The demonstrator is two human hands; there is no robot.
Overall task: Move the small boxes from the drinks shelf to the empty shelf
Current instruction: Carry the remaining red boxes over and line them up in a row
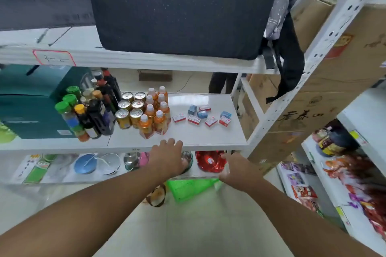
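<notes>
Several small boxes, red-and-white ones (pixel 194 119) and blue ones (pixel 192 109), lie scattered on the right half of the white drinks shelf (pixel 208 137). To their left stand orange juice bottles (pixel 159 120), gold cans (pixel 129 110) and dark bottles (pixel 100 110). My left hand (pixel 168 155) reaches over the shelf's front edge, fingers slightly apart, holding nothing. My right hand (pixel 234 168) hovers lower and to the right, below the shelf edge, and also holds nothing. Both hands are short of the boxes.
A teal carton (pixel 31 102) fills the shelf's left end. Dark fabric and a bag (pixel 177 6) sit on the shelf above. Bowls and a red packet (pixel 211 161) lie on the shelf below. A green basket (pixel 188 189) is on the floor. Cardboard boxes (pixel 334 69) and a snack rack (pixel 344 173) stand at right.
</notes>
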